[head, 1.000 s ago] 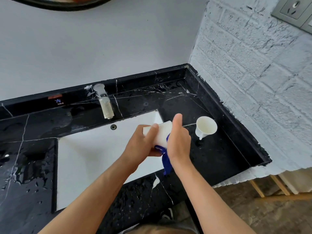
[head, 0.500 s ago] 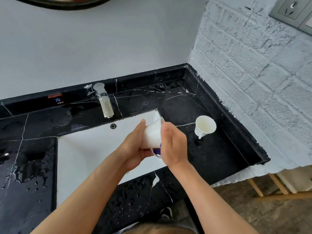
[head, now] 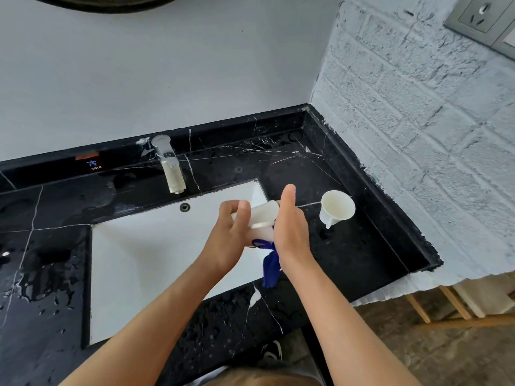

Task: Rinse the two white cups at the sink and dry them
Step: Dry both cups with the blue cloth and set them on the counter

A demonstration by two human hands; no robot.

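My left hand (head: 227,240) grips a white cup (head: 263,215) held on its side over the right end of the white sink basin (head: 145,263). My right hand (head: 291,232) presses a blue cloth (head: 270,263) against the cup, thumb pointing up; the cloth's tail hangs below my wrist. A second white cup (head: 335,208) stands upright on the black marble counter (head: 362,246) to the right, its handle toward me, untouched.
A metal faucet (head: 170,165) stands behind the basin, no water running. The counter is wet at the left and front. A white brick wall (head: 418,135) closes the right side, and the counter ends at its right edge.
Both hands have turned the cup between them; my right thumb has lifted again and the blue cloth's tail has dropped back into view. The second cup has stayed put.
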